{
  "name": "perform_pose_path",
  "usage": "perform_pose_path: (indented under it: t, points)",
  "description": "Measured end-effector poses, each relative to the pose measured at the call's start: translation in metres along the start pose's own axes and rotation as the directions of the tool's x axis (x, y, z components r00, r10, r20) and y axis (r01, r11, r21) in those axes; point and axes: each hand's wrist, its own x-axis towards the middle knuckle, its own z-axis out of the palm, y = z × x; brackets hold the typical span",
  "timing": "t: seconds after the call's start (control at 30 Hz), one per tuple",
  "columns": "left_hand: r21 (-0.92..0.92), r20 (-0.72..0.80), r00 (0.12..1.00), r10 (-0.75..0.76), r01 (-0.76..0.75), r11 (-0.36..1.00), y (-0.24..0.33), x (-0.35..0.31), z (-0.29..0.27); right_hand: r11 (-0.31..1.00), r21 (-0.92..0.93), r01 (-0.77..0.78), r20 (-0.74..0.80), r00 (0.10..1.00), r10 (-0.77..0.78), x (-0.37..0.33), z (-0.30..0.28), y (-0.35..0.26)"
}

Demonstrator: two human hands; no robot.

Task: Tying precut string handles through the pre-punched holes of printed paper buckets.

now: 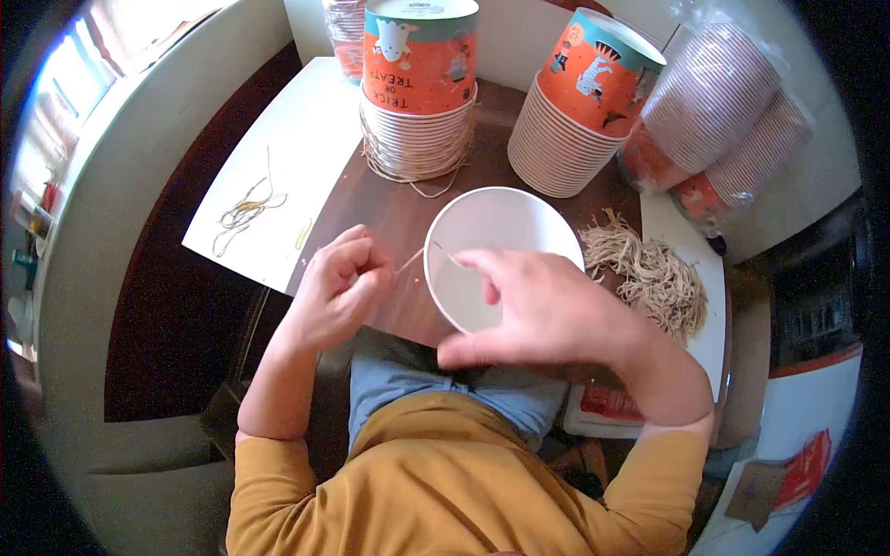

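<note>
A single white-lined paper bucket (505, 218) stands in front of me with its mouth toward me. My left hand (345, 285) is closed at its left side, pinching a beige cord (409, 264). The cord runs from those fingers to the bucket's left rim, and a short end shows inside the wall. Over the mouth hovers my right hand (547, 310), slightly blurred, its thumb spread away from the fingers. Its index fingertip is close to the cord end; I see nothing gripped in it. This hand hides the bucket's lower right part.
A stack of orange and teal paper buckets (422, 74) with cords looped round it stands behind, beside a second stack (579, 111). Wrapped stacks (714, 97) lean at right. A bundle of beige cords (654, 278) lies on the right; loose cord (246, 218) lies on the left white board.
</note>
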Motion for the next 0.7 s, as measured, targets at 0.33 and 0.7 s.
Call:
perform_pose_path:
  t: [0.33,0.7]
  points:
    - [-0.598,0.307,0.944,-0.121,0.29,0.747,0.002,-0.005,0.03,0.904,-0.278,0.324,-0.011,0.94,-0.341,-0.019,-0.001,0.018]
    - [-0.179,0.136,0.988,0.074,-0.05,0.983,0.012,-0.011,0.041,0.756,-0.637,0.15,-0.531,0.625,-0.572,0.039,-0.001,0.013]
